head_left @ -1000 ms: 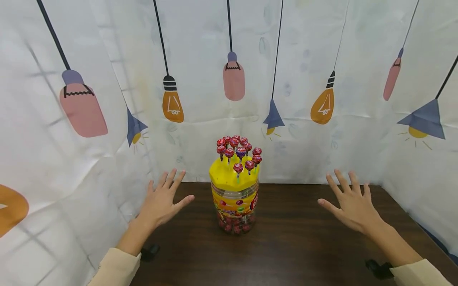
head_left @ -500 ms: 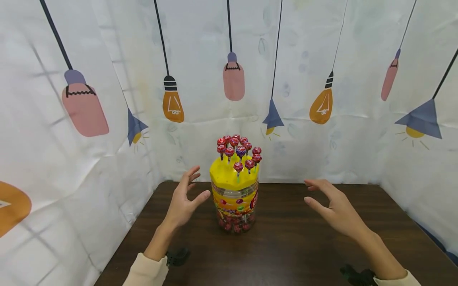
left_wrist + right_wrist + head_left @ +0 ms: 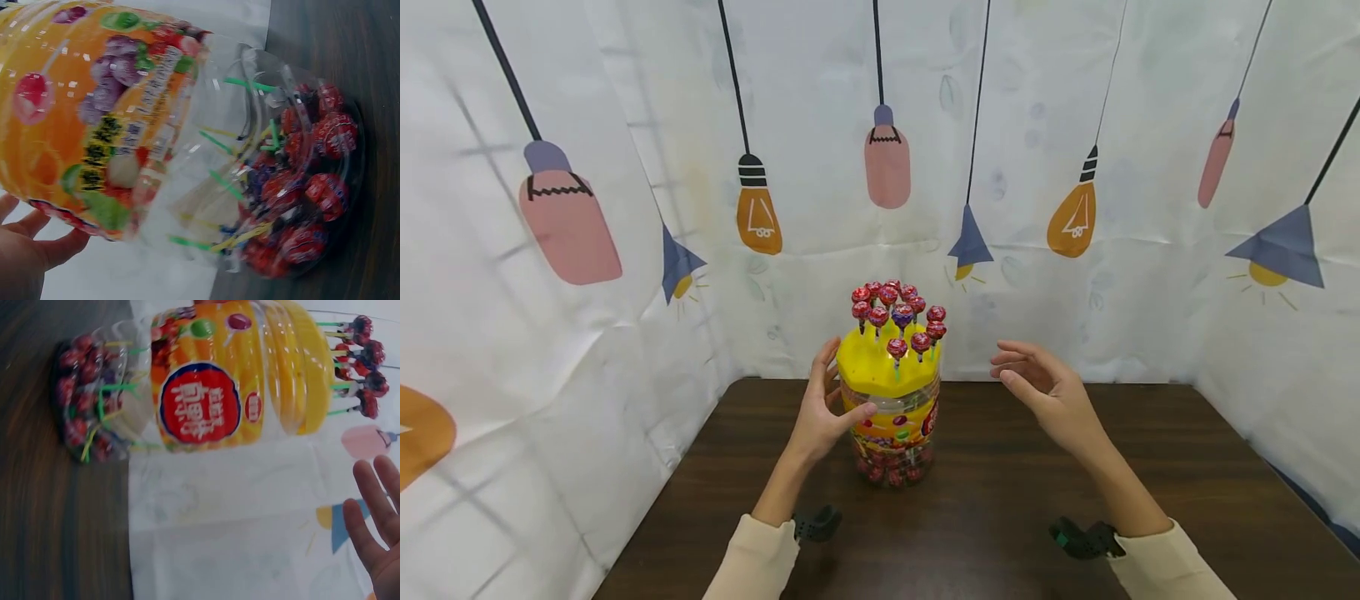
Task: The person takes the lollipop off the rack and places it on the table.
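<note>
A clear plastic candy jar [image 3: 891, 425] with a yellow lid [image 3: 880, 371] and an orange fruit label stands upright on the table. Lollipops [image 3: 901, 317] in red wrappers, one of them purplish, stick up from holes in the lid. Through the jar's wall, more lollipops [image 3: 300, 194] show at the bottom. My left hand [image 3: 822, 417] is at the jar's left side, thumb across its front and fingers by the lid's edge; whether it touches, I cannot tell. To the right, my right hand [image 3: 1051, 392] hangs apart from the jar, holding nothing, with fingers loosely bent.
The dark brown wooden table [image 3: 985, 533] reaches back to a white curtain [image 3: 820, 108] printed with hanging lamps. The curtain also runs along the left and right sides. A dark band with a camera [image 3: 1084, 537] sits on the right wrist, another [image 3: 818, 523] on the left.
Both hands have moved inward toward the jar from either side, the left now right beside it. Their spread fingers have bent somewhat. The jar has stayed in place.
</note>
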`<state>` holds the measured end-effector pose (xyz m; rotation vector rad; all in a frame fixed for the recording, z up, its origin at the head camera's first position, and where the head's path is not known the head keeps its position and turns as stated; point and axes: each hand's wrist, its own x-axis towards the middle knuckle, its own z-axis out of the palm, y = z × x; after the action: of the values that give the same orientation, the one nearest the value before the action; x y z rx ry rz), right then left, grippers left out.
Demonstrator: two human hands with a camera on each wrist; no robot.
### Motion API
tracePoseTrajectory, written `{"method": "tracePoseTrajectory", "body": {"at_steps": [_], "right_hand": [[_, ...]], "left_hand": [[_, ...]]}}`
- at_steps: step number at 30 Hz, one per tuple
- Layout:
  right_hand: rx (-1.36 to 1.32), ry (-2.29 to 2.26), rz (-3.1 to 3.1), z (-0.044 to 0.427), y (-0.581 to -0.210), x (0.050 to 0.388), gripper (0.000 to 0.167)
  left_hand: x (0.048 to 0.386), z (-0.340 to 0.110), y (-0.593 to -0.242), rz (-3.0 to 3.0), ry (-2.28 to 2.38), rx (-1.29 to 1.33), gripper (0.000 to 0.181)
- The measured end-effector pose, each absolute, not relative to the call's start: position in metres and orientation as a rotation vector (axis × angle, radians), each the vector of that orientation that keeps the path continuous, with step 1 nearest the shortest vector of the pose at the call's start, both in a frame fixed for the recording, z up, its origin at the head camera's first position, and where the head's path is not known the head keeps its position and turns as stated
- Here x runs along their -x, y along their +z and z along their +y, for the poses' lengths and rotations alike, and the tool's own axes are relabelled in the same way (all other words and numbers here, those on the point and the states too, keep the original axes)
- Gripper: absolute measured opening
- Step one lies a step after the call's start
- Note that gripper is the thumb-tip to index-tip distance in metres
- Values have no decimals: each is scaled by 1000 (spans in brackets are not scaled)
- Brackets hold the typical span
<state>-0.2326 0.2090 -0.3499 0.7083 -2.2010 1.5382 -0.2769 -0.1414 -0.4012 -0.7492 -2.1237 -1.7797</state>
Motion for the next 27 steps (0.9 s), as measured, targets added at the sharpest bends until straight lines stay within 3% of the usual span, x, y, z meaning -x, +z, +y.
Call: {"method": "tracePoseTrajectory", "body": {"at_steps": [13, 27], "right_hand": [[-730, 1801, -2054, 179, -323, 276, 42], [-809, 1858, -2078, 158, -316, 301, 45]], "left_hand": [[287, -138, -420, -2122, -1838, 841, 119], [293, -143, -427, -2166, -1852, 848, 111]]}}
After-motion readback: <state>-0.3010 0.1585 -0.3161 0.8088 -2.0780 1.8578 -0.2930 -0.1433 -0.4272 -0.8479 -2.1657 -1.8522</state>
